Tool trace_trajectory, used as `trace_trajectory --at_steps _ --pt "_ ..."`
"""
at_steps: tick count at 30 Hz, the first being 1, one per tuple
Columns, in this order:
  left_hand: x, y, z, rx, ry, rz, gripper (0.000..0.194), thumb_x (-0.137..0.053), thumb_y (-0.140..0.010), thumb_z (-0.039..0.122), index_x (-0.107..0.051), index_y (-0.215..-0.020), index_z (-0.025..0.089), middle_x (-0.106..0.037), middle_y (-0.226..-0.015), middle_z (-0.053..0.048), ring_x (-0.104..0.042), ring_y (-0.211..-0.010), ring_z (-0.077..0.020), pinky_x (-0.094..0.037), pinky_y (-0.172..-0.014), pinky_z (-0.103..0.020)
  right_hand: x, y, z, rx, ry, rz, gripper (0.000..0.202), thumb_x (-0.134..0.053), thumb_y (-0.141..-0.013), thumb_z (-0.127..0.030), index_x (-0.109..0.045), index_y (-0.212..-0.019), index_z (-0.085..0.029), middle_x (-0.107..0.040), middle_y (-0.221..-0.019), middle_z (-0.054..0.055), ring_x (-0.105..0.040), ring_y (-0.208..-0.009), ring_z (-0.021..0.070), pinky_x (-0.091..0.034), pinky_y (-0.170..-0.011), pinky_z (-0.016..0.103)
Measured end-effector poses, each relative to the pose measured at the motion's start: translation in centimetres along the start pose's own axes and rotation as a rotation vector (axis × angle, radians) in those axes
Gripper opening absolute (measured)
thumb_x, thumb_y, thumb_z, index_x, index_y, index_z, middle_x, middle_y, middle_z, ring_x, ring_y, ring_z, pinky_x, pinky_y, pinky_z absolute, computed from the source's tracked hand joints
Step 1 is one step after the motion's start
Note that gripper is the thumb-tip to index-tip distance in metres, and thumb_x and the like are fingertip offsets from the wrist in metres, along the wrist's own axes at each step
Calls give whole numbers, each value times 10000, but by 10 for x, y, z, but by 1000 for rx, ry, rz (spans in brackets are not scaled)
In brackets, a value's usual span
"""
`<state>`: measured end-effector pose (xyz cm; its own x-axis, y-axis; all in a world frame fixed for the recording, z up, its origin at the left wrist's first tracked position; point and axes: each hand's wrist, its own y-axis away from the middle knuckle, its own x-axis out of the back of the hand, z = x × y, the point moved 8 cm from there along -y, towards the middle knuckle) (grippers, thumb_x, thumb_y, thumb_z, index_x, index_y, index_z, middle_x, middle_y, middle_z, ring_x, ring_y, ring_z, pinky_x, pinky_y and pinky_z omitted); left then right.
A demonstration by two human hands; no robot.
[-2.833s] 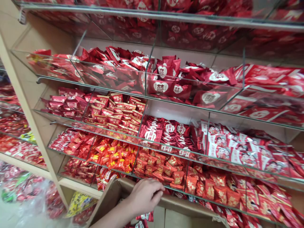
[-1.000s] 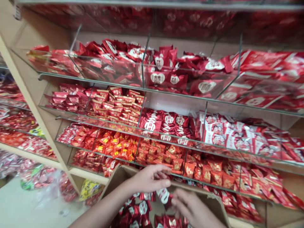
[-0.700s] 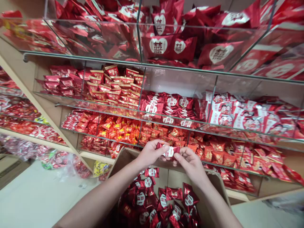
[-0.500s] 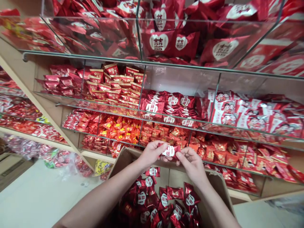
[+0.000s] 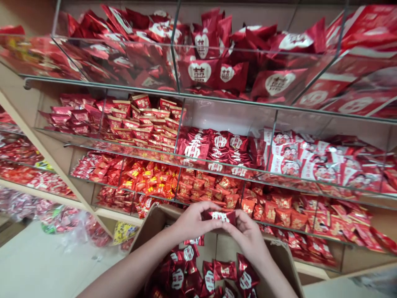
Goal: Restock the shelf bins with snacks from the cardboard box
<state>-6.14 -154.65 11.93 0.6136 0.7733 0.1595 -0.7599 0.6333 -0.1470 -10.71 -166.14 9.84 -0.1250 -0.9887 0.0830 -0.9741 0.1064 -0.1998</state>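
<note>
Between my two hands is one small red candy packet (image 5: 219, 216) with a white label, held level above a cardboard box. My left hand (image 5: 195, 221) grips its left end, fingers behind and thumb in front. On the other end my right hand (image 5: 246, 231) is closed, its thumb reaching along the packet's lower edge. Below them stands the open cardboard box (image 5: 141, 236), with several loose red candy packets (image 5: 209, 278) of the same look inside. Stacked packets (image 5: 194, 151) with a similar white label fill a bin on the shelf ahead.
A tiered shelf with clear dividers (image 5: 273, 136) holds red sweets ahead. Larger red packets (image 5: 200, 72) fill the top tier, and white-and-red ones (image 5: 285, 161) lie at right. Bagged sweets (image 5: 66, 215) and a yellow bag (image 5: 124, 231) sit on the floor at left.
My hands have moved lower in view and closed further around the packet, which has tipped so its label shows less. The view has tilted up slightly, showing more of the top tier.
</note>
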Motion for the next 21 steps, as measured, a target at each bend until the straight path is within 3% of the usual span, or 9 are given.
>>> trace_trajectory --at_steps 4,7,9,12,15,18,21 --pt "-1 3 4 -14 131 38 221 -652 -691 273 -580 -855 142 -595 -806 -20 -546 -752 -132 -432 -697 -253 -1 3 -5 3 -88 91 281 -633 -695 -367 -549 -898 -193 -629 -853 34 -586 -759 168 -485 -692 290" --pt "-5 6 9 -49 286 34 263 -646 -698 296 -518 -877 152 -584 -832 -24 -549 -783 -136 -430 -724 -264 -6 8 -20 23 -66 73 287 -546 -767 -379 -535 -994 -205 -633 -942 51 -596 -826 177 -486 -748 311" --pt "-3 7 11 -70 257 31 266 -608 -734 307 -503 -925 155 -577 -818 -22 -544 -758 -126 -429 -715 -264 -3 8 -52 140 119 61 260 -493 -808 -347 -521 -1027 -212 -621 -980 63 -586 -874 182 -475 -771 315" --pt "10 4 6 -88 110 97 225 -553 -772 293 -516 -938 145 -570 -785 -18 -523 -694 -109 -422 -673 -251 4 -3 -131 457 613 110 259 -471 -821 -302 -509 -1064 -223 -597 -1018 77 -548 -920 200 -439 -796 343" --pt "16 -1 -7 -36 19 117 175 -541 -762 260 -528 -890 142 -559 -717 -3 -518 -657 -110 -418 -631 -239 2 -37 -199 647 1183 182 216 -441 -826 -288 -584 -932 -167 -622 -824 112 -536 -815 248 -416 -732 409" --pt "14 -3 -17 -10 -27 87 169 -525 -753 241 -542 -890 142 -551 -685 7 -521 -645 -111 -415 -616 -232 1 -94 -224 527 1639 209 197 -460 -794 -188 -626 -796 -83 -619 -690 177 -541 -801 305 -410 -659 415" --pt "12 -1 -18 -33 -50 73 182 -508 -761 239 -547 -907 138 -553 -696 5 -511 -640 -105 -409 -609 -221 4 -149 -208 216 1831 76 230 -437 -760 -69 -649 -841 -32 -639 -777 221 -580 -833 299 -421 -636 366"
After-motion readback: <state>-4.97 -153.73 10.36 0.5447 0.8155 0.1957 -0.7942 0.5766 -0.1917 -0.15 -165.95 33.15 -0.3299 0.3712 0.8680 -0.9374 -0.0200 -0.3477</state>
